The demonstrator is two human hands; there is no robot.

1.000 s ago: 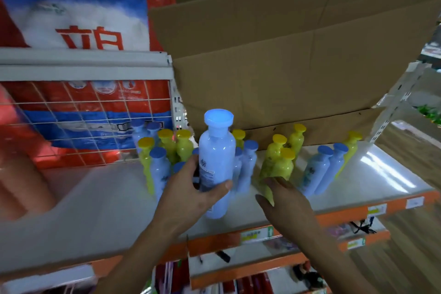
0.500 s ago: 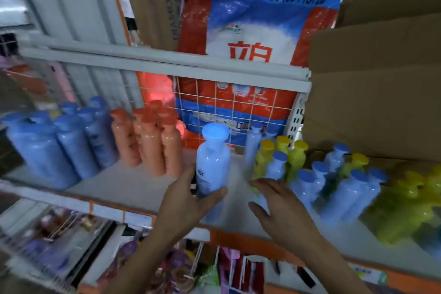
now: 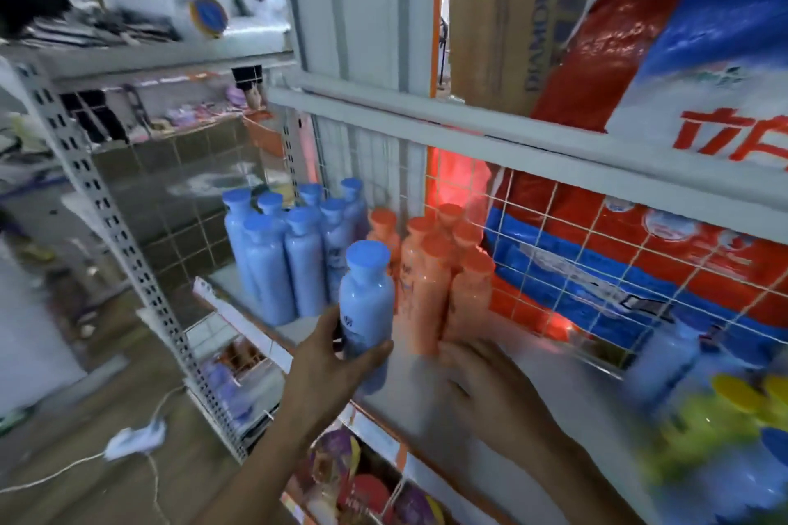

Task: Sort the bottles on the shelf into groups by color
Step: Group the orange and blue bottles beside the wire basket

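My left hand (image 3: 330, 358) grips a light blue bottle (image 3: 366, 303) with a blue cap, held upright just above the white shelf (image 3: 550, 392). It hangs in front of the gap between a group of several blue bottles (image 3: 277, 264) at the shelf's left end and a group of several orange bottles (image 3: 439, 277) beside them. My right hand (image 3: 486, 388) hovers over the shelf with relaxed fingers, its fingertips close to the base of the orange bottles and holding nothing. Mixed yellow and blue bottles (image 3: 733, 409) stand blurred at the far right.
A wire grid (image 3: 597, 269) backs the shelf, with a red, white and blue bag (image 3: 665, 68) behind and above it. A perforated metal upright (image 3: 128, 251) marks the shelf's left end. Lower shelves hold packaged goods (image 3: 362, 477). A white cable (image 3: 132, 443) lies on the floor.
The view has swung left from the mixed yellow and blue bottles. My left hand carried the blue bottle leftward to the blue and orange groups. My right hand followed, still holding nothing.
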